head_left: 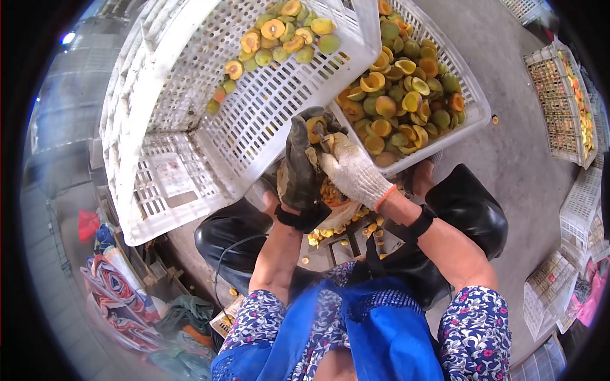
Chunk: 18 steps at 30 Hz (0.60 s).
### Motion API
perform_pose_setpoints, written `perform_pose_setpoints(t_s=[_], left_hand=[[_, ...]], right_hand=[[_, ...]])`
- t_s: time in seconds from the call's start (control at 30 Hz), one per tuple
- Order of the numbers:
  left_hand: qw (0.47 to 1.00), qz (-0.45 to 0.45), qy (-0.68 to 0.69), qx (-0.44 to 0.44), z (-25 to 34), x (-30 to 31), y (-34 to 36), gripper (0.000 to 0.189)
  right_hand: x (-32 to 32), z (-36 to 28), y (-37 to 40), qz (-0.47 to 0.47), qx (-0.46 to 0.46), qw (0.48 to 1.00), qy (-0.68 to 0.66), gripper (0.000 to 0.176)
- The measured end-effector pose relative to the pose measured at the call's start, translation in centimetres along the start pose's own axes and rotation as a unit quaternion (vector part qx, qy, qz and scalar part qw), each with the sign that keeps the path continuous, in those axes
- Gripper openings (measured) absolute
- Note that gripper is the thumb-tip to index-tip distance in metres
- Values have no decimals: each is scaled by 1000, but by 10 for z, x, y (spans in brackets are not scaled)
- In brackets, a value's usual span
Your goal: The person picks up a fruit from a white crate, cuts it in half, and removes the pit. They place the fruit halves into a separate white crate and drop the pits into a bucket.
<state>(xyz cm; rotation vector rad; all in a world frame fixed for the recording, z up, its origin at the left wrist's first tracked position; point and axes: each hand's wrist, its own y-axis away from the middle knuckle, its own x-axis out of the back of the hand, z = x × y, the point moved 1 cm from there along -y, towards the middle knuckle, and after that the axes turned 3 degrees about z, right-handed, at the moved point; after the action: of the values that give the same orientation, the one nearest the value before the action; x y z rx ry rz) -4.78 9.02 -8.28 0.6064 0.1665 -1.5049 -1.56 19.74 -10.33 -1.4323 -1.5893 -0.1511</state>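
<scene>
My left hand (304, 159), in a dark, dirty rubber glove, is closed around a yellow peach half (314, 129). My right hand (352, 166), in a white knit glove with an orange cuff, meets it from the right. Its fingers are wrapped round a small tool, of which only a bit of metal (326, 141) shows at the fruit. Beyond the hands, a white crate (381, 168) holds many hollowed peach halves (406, 89). To its left a tilted white crate (235, 143) has halves with stones still in them (273, 30) at its far end.
Below my hands, between my knees, stands a container of stones and scraps (330, 190), with bits scattered on the floor. More crates (559, 108) line the right side. Cloths and bags (121, 292) lie at lower left. A thin cable (219, 270) runs by my left leg.
</scene>
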Motion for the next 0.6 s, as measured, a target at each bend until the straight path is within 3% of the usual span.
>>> perform_pose_setpoints(t_s=[0.2,0.27,0.3,0.33,0.4,0.47,0.53,0.6], left_hand=[[998,16,28,45,6,-3,-2,42],[999,-5,-27,33,3,6,-7,41],[999,-5,-27,33,3,10,-9,41],[999,-13,-26,35,4,11,-10,41],[999,-20,-25,37,7,16,-11,42],[970,-97,-222,-3,15,22,-13,50],[970,-110,-217,4,14,32,-13,50],[970,-123,-212,11,14,37,-13,50]], right_hand=[[6,7,2,-42,34,998,-30,12],[10,6,-2,-91,32,995,-25,16],[12,7,-5,-110,-121,972,-170,19],[15,7,-8,-124,-269,904,-308,22],[19,8,-10,-147,-263,902,-311,24],[31,4,-21,-167,-254,899,-316,26],[52,-1,-31,-323,-391,762,-402,25],[44,9,-28,-338,-378,759,-408,21]])
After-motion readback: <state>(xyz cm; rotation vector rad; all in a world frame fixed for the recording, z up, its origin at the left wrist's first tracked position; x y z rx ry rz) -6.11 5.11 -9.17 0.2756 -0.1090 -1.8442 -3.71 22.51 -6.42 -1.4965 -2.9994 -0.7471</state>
